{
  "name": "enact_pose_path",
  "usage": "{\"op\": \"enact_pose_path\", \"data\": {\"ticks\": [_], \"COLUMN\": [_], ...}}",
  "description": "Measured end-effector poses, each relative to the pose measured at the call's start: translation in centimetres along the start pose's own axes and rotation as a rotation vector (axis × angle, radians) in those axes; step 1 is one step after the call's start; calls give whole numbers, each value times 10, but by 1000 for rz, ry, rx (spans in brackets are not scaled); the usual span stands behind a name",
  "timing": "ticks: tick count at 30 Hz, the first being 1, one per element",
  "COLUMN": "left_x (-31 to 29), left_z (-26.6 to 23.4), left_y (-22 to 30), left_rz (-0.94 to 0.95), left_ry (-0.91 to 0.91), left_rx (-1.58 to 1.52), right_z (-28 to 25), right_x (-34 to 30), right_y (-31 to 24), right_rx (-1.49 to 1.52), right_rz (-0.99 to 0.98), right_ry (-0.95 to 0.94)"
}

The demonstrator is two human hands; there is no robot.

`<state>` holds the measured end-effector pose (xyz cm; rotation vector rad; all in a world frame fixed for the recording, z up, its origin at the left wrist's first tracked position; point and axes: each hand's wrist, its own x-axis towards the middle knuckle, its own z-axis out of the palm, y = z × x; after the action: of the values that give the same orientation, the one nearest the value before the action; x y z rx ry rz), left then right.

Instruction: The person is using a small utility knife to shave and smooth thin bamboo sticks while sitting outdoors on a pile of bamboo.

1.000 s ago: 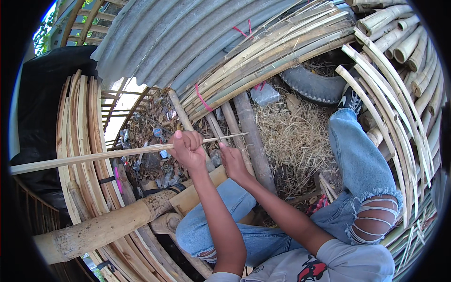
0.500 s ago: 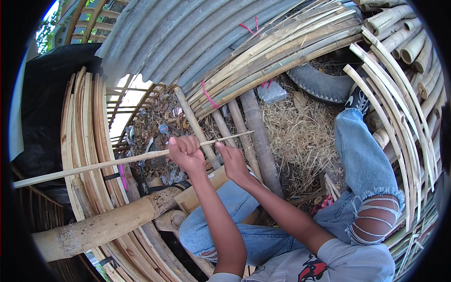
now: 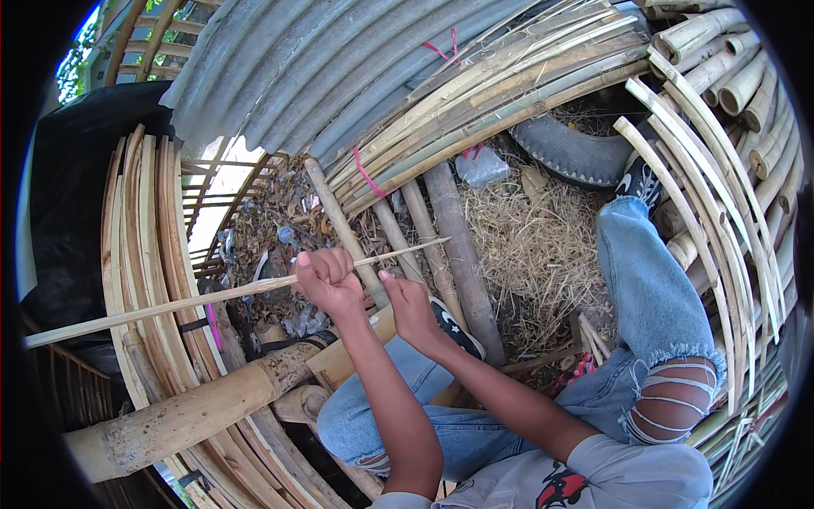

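Note:
A long, pale bamboo strip (image 3: pixel 170 307) slants across in front of me, from the far left up to a thin pointed tip near the middle. My left hand (image 3: pixel 329 284) is closed around it, palm side showing. Just to the right, my right hand (image 3: pixel 410 312) is closed with the thumb up, slightly below the strip's narrow end. Whatever the right fingers hold, if anything, is hidden. Beneath my hands lies a thick bamboo pole (image 3: pixel 195 407), beside my bent left leg.
Long split slats (image 3: pixel 161 246) stand at the left. A tied bundle of strips (image 3: pixel 500 93) lies beside corrugated metal sheeting (image 3: pixel 314 59). A tyre (image 3: pixel 577 157), dry shavings (image 3: pixel 534 246) and stacked bamboo poles (image 3: pixel 763 110) are to the right; curved strips (image 3: pixel 708 204) lean near my knee.
My right hand has dropped a little toward me, leaving a small gap below the strip. The left hand keeps its hold. The whole view has shifted slightly.

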<state>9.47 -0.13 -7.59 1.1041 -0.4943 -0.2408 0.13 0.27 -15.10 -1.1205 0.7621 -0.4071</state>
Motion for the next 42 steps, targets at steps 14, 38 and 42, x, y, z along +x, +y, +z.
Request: {"op": "enact_pose_path", "data": {"ticks": [14,38,42], "left_x": [3,0,4], "left_z": [-12,-24,-19], "left_y": [2,0,4], "left_rz": [-20,27,-2], "left_ry": [-88,-37,-14], "left_rx": [93,4,15], "right_z": [-4,-75,-7], "right_x": [8,61,28], "right_y": [24,137,44], "right_rx": [29,-298,-5], "right_rz": [75,400,80], "right_ry": [-69,6,-31]}}
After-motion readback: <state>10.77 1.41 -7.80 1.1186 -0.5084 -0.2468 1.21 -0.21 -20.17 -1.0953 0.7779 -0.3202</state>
